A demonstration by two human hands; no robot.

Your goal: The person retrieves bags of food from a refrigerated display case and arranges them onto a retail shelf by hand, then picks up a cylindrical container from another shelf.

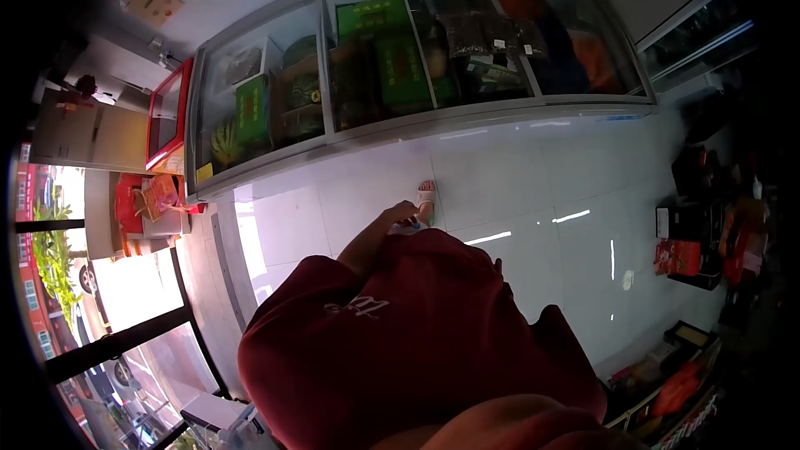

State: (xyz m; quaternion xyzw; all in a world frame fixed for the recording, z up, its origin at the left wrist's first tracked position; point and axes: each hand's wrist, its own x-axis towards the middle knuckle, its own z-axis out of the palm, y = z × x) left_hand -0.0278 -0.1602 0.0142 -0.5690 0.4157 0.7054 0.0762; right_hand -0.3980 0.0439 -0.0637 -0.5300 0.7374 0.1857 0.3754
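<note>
We see a small pale thing with a bit of blue (403, 230) right by our left hand (406, 212), low in front of our dark red shirt (400, 325) and close to a foot in a sandal (426, 194). It is too small and partly hidden, so we cannot tell what it is, or if our fingers touch it. We cannot tell if the left grip is wide, narrow or holding it, and our right hand does not show, so we cannot tell about that grip. We guess the thing is light, and maybe a bit soft, so a gentle pinch on its side could be enough. We cannot tell if it is slippery or if it could break. The loose shirt is very near, and cloth could get in the way of our fingers. Past the foot, the long glass case (417, 122) has a hard front edge we could bump if we reach too far. The shiny floor (533, 167) has good open room on our right side, until the dark boxes (690, 223) near the far side.
</note>
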